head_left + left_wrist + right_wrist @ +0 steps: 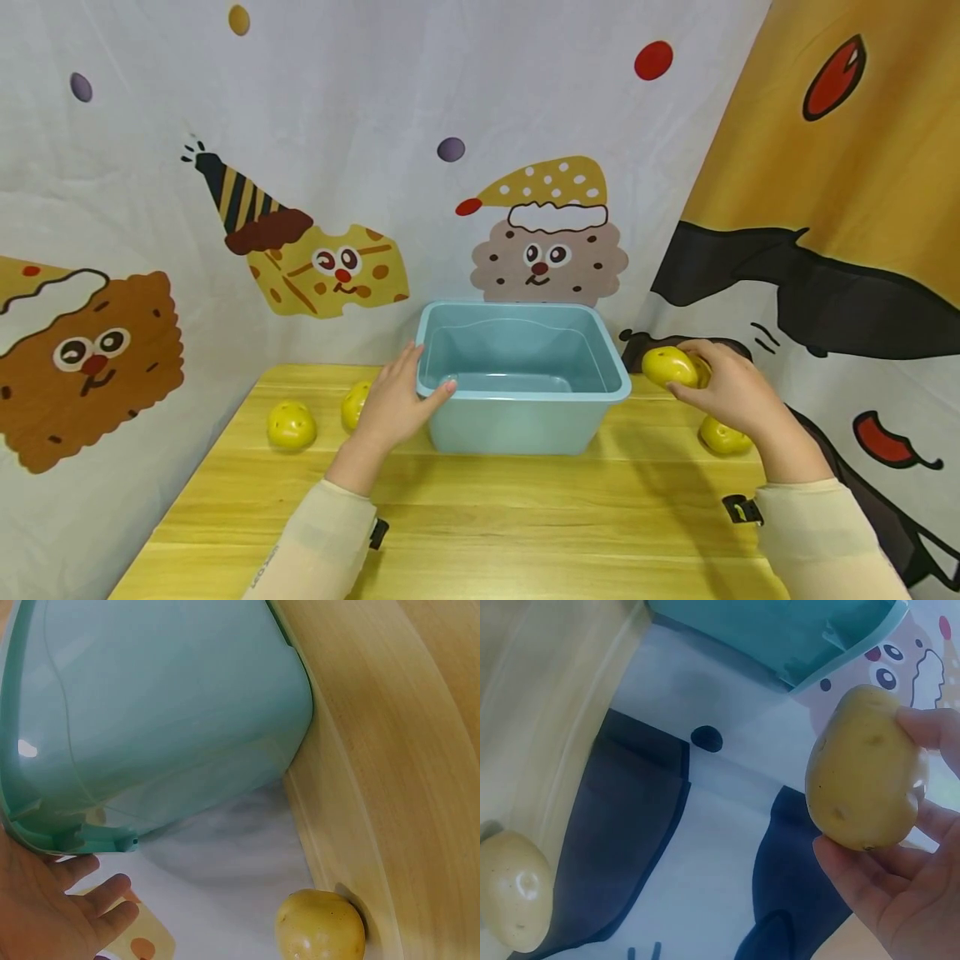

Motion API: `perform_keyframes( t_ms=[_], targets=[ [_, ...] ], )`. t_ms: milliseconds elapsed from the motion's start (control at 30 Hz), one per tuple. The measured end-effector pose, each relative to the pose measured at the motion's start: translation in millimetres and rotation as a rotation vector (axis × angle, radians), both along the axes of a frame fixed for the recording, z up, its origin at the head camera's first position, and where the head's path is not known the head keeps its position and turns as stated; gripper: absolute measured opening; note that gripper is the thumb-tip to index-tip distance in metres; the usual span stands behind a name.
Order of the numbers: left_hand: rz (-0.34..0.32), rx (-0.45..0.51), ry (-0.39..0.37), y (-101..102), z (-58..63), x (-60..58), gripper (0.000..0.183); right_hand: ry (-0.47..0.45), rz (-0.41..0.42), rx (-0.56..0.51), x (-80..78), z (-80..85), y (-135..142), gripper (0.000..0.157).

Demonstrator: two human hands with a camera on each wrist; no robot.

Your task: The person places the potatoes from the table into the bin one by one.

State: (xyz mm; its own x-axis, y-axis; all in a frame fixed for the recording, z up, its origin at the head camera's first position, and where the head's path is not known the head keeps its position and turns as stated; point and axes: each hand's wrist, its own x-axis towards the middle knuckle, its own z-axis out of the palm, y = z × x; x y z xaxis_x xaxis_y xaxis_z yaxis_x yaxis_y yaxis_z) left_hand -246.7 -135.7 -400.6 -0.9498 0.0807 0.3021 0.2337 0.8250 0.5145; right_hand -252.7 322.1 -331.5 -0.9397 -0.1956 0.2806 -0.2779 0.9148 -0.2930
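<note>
A light blue plastic box (510, 425) stands upright on the wooden table. At its front left corner is my left hand (397, 400), the thumb lying over the front rim and the fingers along the left rim. In the left wrist view those fingers (101, 904) stretch out loosely beside the rim. My right hand (723, 383) pinches a yellow potato (866, 769) between thumb and fingers, raised to the right of the box. Below that hand another potato (723, 436) rests on the table.
Left of the box lie two more potatoes, one potato (291, 426) farther out and a second potato (354, 406) partly hidden by my left hand. A printed cloth (360, 83) with cartoon figures hangs right behind the table (510, 517).
</note>
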Motion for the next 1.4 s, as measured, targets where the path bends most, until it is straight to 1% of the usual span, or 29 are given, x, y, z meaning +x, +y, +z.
perform_keyframes(
  t_ms=[200,500,667,800,1000,1133,1400],
  targets=[
    [0.003,-0.006,-0.010,0,1.2,-0.1,0.097,0.012,0.019,0.005,-1.1,5.8,-5,0.065],
    [0.003,-0.003,-0.001,0,0.5,-1.3,0.089,0.016,0.013,0.025,-2.2,17.5,-16,0.062],
    [0.001,-0.003,-0.008,0,0.4,-1.1,0.090,0.029,0.029,0.030,-2.6,22.2,-21,0.059],
    [0.001,-0.002,-0.015,0,1.1,-0.4,0.091,0.028,0.041,0.033,-3.4,26.0,-26,0.060],
    [0.001,0.002,-0.014,1,0.9,-0.5,0.088,0.038,0.070,0.044,-4.9,32.1,-31,0.062],
    [-0.001,0.008,-0.015,1,1.2,-0.1,0.086,0.038,0.090,0.036,-6.0,35.9,-35,0.060],
    [0.005,-0.008,-0.019,0,1.6,0.4,0.095,0.012,0.121,0.038,-11.3,40.1,-43,0.061]
  ],
)
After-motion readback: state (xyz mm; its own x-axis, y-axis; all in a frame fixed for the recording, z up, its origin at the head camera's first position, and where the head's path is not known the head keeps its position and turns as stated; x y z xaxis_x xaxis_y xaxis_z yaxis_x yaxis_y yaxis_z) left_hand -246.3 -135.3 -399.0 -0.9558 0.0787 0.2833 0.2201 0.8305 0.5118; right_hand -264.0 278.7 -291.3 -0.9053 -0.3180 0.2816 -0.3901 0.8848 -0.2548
